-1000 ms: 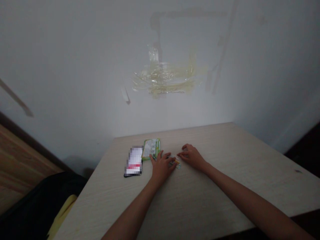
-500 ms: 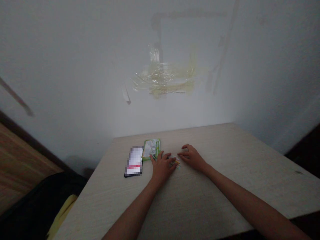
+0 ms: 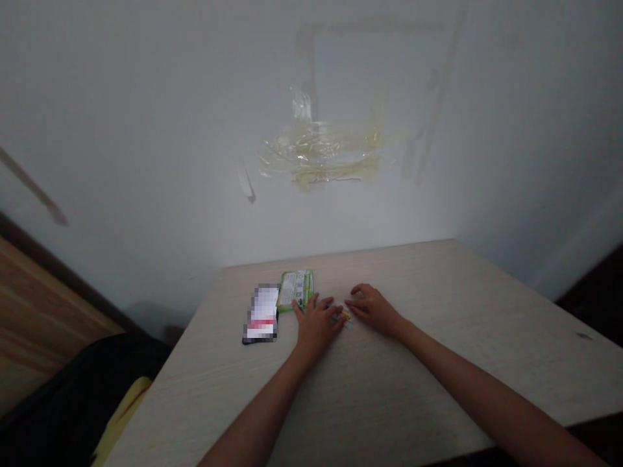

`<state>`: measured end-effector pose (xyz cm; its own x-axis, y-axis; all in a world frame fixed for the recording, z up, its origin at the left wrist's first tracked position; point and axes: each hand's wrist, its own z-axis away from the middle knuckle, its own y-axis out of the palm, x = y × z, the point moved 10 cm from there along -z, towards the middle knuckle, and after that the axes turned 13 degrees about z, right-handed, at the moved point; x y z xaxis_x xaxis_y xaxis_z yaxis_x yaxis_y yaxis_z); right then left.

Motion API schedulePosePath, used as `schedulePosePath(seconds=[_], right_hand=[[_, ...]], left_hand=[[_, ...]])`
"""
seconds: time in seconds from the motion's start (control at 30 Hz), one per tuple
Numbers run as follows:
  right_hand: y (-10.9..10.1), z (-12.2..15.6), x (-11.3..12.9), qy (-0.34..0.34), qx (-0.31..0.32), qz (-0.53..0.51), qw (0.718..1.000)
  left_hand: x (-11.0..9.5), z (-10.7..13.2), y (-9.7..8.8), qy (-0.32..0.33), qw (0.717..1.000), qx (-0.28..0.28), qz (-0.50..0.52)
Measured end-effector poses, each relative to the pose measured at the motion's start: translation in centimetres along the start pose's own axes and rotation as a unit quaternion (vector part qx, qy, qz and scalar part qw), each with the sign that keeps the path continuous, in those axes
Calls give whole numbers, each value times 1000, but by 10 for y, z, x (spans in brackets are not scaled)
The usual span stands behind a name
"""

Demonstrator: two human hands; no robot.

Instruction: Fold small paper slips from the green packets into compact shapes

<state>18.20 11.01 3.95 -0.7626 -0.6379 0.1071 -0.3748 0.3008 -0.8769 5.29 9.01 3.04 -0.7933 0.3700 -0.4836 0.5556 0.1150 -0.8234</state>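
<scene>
Yellow and orange small pieces (image 3: 343, 316) are lying on the desk (image 3: 438, 363), toward its far left corner, in the narrow gap between the two hands. They are too small and dim to say what they are. As far as I can judge, the work with them is only beginning: nothing is being lifted, and the pieces are sitting together in one spot.

The left hand (image 3: 315, 324) is resting palm down, open and flat, with fingers spread. It is gripping nothing, and its fingertips are reaching the near edge of the green packet (image 3: 296, 287). The right hand (image 3: 374, 309) is also lying palm down, fingers a little bent, thumb pointing at the pieces; whether it is pinching one I cannot tell. A phone (image 3: 261, 313) is lying just beside the packet, closer to the left edge. Both forearms are stretching in from the near edge.
</scene>
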Motion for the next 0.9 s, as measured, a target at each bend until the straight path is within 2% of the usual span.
schedulePosePath(seconds=[0.47, 0.9], right_hand=[[-8, 2, 11, -45, 2, -37, 998], [-21, 19, 31, -112, 23, -96, 989]], left_hand=[[-3, 1, -5, -8, 1000, 1, -2], [-1, 1, -4, -9, 1000, -4, 0]])
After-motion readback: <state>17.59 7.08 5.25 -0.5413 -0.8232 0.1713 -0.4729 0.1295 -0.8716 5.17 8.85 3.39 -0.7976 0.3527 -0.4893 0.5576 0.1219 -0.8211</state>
